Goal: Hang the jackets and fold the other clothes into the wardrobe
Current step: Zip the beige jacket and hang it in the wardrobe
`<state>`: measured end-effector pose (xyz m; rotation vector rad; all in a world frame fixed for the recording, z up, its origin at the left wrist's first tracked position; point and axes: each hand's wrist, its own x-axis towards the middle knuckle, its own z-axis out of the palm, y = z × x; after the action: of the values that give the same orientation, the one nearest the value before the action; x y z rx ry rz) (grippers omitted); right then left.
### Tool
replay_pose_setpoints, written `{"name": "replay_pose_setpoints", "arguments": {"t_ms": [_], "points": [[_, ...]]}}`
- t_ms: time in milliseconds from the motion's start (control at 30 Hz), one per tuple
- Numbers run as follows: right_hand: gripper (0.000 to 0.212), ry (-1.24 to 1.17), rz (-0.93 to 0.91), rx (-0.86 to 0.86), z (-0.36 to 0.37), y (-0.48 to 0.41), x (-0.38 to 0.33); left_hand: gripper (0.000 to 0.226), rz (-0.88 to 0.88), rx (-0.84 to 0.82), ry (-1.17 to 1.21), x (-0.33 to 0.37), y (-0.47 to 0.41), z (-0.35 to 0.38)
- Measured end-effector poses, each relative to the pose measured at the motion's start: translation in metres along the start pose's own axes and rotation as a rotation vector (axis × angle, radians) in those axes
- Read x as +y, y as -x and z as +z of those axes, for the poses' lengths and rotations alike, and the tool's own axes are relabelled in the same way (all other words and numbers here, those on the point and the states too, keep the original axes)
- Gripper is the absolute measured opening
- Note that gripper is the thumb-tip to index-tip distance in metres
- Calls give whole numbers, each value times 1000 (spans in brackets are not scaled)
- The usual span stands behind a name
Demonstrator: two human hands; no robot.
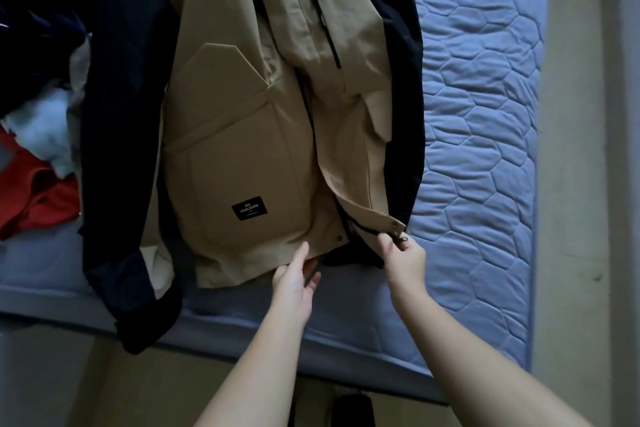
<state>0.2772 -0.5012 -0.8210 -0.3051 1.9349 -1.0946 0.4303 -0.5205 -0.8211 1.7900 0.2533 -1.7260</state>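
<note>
As the tan navy-sleeved fabric jacket (pixel 242 149) lies hem-nearest, axis running away, right hand (pixel 403 255) pinches hem; left hand (pixel 294 276), fingers relaxed, touches it.

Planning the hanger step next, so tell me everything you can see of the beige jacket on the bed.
The jacket is beige, woven-looking, with navy sleeves, flap pockets, black zippers, hem snaps and a small black label. It lies front up on the blue quilted mattress, open at the bottom, one sleeve hanging off the edge. The right hand pinches one front panel's bottom corner; the left hand touches the hem.
</note>
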Motion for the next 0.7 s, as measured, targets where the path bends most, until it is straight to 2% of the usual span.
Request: {"name": "replay_pose_setpoints", "arguments": {"t_ms": [67, 167, 333, 467, 533, 600, 700], "points": [[14, -87, 75, 40, -6, 0, 1, 26, -6, -29, -32, 0, -2, 6], [16, -112, 147, -10, -12, -2, 4, 19, -26, -118, -59, -2, -4, 19], [21, -131, 268, -57, -10, -6, -1, 8, -7, -125, -117, -7, -9, 37], [14, 32, 608, -171, -11, 2, 4, 17, 36, -216, -155, -6, -2, 27], [13, -1, 724, -292, -10, 9, 9, 20, 85, -233, -204, -5, 3, 14], [12, -150, 732, -337, -6, 13, 12, 20, 136, -221, -253, -1, 8, 1], [12, -293, 697, -213, 4, 18, 15, 19, 182, -217, -323, 8, 11, -12]]}}
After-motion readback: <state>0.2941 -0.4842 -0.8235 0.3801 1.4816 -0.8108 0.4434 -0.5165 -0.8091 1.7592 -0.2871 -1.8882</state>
